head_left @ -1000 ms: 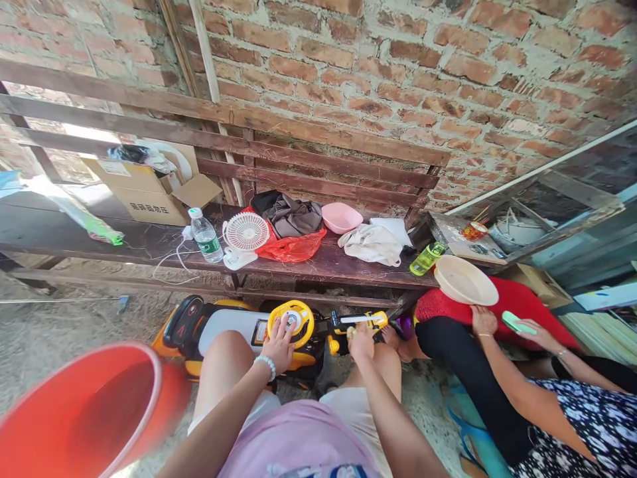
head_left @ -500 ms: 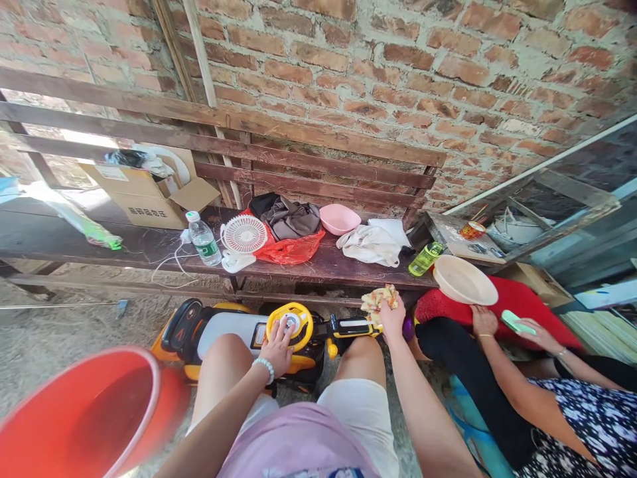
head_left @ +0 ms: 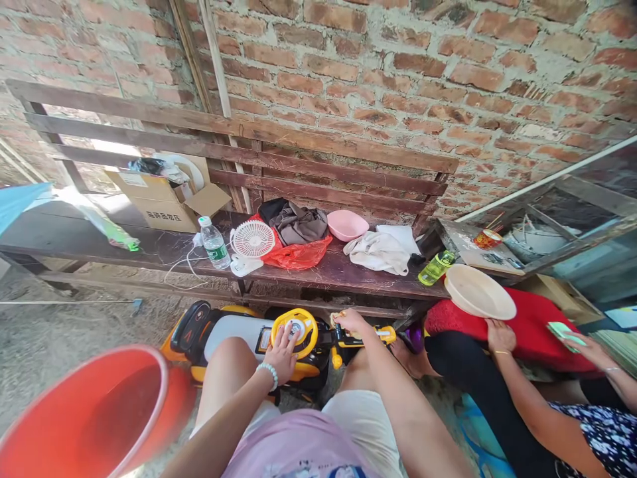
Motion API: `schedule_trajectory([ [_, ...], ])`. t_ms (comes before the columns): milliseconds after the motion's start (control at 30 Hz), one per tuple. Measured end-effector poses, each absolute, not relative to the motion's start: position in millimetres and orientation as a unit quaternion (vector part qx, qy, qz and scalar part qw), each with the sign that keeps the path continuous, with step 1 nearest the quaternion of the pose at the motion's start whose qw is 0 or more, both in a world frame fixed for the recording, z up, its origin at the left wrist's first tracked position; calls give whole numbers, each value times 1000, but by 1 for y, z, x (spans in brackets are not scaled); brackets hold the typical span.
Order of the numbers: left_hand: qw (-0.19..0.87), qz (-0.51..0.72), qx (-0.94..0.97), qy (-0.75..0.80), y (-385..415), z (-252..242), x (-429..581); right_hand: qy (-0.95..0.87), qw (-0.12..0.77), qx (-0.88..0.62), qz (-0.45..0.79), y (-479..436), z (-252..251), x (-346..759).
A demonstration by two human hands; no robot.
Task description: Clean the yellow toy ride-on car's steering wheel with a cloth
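Grip L: left hand (head_left: 284, 346) lies w/ fingers spread on the yellow steering wheel (head_left: 294, 330) of the ride-on toy car (head_left: 233, 335); palm low on the rim, nothing pinched
Grip R: right hand (head_left: 351, 321) closed on a small cloth (head_left: 337, 316), pressing it to the car's yellow front bar (head_left: 371, 337); only a scrap of cloth shows past the fingers
Far left: red bucket (head_left: 87, 415) near the left knee, on the ground; inside not readable
Car pos: on the ground between the knees, just in front of the surface (head_left: 318, 269); seat end to the left, bar end to the right
On surface, l to r: cardboard box (head_left: 162, 199); water bottle (head_left: 215, 243); small white fan (head_left: 252, 242) w/ cable; red bag (head_left: 298, 252) under dark clothes; pink bowl (head_left: 347, 224); white cloth bag (head_left: 378, 252); green bottle (head_left: 436, 267)
Right: another person sits close, one hand (head_left: 500, 336) by a red cushion (head_left: 527, 325) carrying a beige basin (head_left: 478, 292)
Risk: my guess, car is on wheels; hard push from the right hand could roll or twist it off toward the other person's foot; left hand on a wheel that turns gives weak bracing
Risk 2: left elbow or knee swinging out could knock the bucket; cause = it sits close beside the leg
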State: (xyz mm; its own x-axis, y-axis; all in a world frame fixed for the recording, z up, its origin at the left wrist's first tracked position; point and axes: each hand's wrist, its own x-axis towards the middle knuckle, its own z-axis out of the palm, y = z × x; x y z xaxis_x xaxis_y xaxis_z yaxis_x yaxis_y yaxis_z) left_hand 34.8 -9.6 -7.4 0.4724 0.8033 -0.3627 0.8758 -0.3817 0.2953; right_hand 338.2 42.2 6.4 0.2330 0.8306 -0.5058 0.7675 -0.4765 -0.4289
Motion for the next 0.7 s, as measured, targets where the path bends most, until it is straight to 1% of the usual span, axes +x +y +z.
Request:
schedule_trajectory([
  [167,234,-87,829,501,-8,-3,33,-534,56,-765,354,41,8,330],
  [367,247,-105,826,496,-7,7,34,-508,36,-811,288,10,24,390],
  [467,246,-102,826,497,-8,9,35,-489,27,-826,280,5,29,403],
  [700,240,-110,827,496,-9,10,36,-528,35,-774,349,42,27,336],
])
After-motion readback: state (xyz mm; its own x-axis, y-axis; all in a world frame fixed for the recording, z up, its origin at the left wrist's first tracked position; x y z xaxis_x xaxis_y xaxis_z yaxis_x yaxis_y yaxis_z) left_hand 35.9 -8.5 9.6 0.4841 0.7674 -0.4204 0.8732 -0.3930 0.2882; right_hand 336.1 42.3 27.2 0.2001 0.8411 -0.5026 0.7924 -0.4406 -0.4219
